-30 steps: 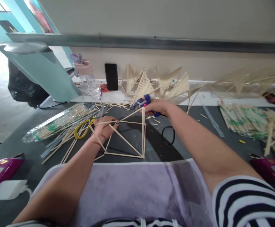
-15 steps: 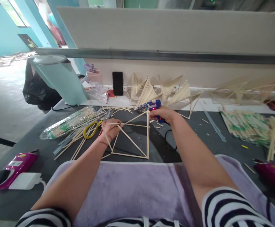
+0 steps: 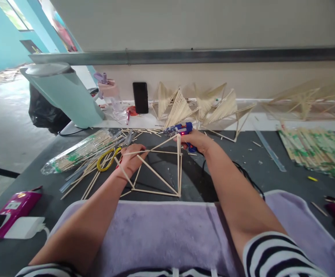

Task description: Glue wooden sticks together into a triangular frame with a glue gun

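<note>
Glue gun's blue plastic (image 3: 187, 128) with a red light, scissors have yellow loop handles (image 3: 105, 159), towel's plain soft lilac (image 3: 161, 231), sleeves black-and-white striped (image 3: 277, 254).

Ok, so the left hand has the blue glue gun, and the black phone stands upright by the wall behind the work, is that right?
Not quite: the head view shows the blue glue gun in the right hand; the left hand holds the stick frame. The black phone does stand upright by the wall.
</note>
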The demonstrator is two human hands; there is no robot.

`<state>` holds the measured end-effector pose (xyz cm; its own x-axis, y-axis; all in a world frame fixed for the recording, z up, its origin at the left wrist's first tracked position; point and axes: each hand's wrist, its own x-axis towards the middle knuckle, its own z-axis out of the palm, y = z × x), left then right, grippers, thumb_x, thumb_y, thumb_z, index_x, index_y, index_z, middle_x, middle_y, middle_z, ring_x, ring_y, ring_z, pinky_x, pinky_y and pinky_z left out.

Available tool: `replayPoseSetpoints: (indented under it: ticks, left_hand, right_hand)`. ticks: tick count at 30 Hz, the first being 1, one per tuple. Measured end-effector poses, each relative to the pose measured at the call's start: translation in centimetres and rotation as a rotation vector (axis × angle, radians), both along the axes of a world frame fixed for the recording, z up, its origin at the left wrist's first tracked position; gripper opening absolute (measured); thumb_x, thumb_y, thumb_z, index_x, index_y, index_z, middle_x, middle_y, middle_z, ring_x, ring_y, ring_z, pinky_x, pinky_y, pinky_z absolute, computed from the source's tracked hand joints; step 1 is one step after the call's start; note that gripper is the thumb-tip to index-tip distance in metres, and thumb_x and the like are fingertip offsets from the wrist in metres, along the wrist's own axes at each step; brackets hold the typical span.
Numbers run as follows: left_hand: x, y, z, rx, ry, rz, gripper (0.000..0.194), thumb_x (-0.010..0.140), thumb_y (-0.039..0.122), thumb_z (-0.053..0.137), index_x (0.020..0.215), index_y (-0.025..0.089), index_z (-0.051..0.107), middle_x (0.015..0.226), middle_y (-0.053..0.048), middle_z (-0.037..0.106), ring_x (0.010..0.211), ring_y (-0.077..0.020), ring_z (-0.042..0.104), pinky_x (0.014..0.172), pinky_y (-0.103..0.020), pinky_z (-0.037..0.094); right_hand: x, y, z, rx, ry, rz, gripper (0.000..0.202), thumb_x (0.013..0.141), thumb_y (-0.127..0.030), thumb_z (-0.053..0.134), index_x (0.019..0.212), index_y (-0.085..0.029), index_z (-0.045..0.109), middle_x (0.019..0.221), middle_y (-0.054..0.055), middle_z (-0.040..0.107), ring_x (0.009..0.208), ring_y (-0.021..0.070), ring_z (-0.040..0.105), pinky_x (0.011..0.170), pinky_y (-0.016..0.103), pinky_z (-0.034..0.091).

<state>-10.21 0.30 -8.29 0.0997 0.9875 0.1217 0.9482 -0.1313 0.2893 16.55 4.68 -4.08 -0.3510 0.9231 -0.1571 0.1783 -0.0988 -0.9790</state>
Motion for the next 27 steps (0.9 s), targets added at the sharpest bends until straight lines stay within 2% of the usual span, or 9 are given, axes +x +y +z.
replayPoseSetpoints:
  ticks: [5, 10, 17, 27]
  left_hand:
    - [0.3, 0.1, 0.0, 0.003, 0.007, 0.023, 0.018, 0.088, 0.036, 0.057, 0.090, 0.024, 0.070, 0.101, -0.004, 0.074, 0.106, -0.0239, 0.064, 0.093, -0.038, 0.039]
    - [0.6, 0.0, 0.2, -0.006, 0.040, 0.042, 0.018, 0.088, 0.037, 0.057, 0.092, 0.025, 0.070, 0.102, -0.004, 0.074, 0.108, -0.0244, 0.063, 0.095, -0.039, 0.038]
    - [0.7, -0.1, 0.0, 0.008, 0.080, 0.069, 0.022, 0.088, 0.038, 0.056, 0.091, 0.022, 0.071, 0.100, -0.006, 0.074, 0.108, -0.0275, 0.063, 0.095, -0.043, 0.037]
    - [0.5, 0.1, -0.5, 0.044, 0.070, 0.029, 0.024, 0.090, 0.041, 0.055, 0.087, 0.024, 0.071, 0.098, -0.005, 0.074, 0.107, -0.0275, 0.063, 0.095, -0.043, 0.036]
  right_hand:
    - [-0.7, -0.1, -0.4, -0.009, 0.016, 0.085, 0.023, 0.063, -0.031, 0.078, 0.066, -0.017, 0.060, 0.057, -0.001, 0.062, 0.045, 0.0075, 0.047, 0.041, 0.020, 0.036]
    - [-1.1, 0.1, -1.2, -0.046, 0.003, 0.016, 0.030, 0.057, -0.032, 0.083, 0.070, -0.017, 0.060, 0.062, -0.001, 0.062, 0.055, 0.0100, 0.054, 0.047, 0.020, 0.041]
    - [-1.5, 0.2, -2.1, -0.042, -0.001, -0.003, 0.032, 0.059, -0.034, 0.083, 0.076, -0.017, 0.063, 0.075, 0.001, 0.066, 0.069, 0.0113, 0.059, 0.061, 0.022, 0.050]
    - [-1.8, -0.4, -1.3, -0.176, -0.001, -0.031, 0.035, 0.055, -0.027, 0.085, 0.079, -0.017, 0.062, 0.079, 0.004, 0.070, 0.069, 0.0160, 0.066, 0.047, 0.021, 0.050]
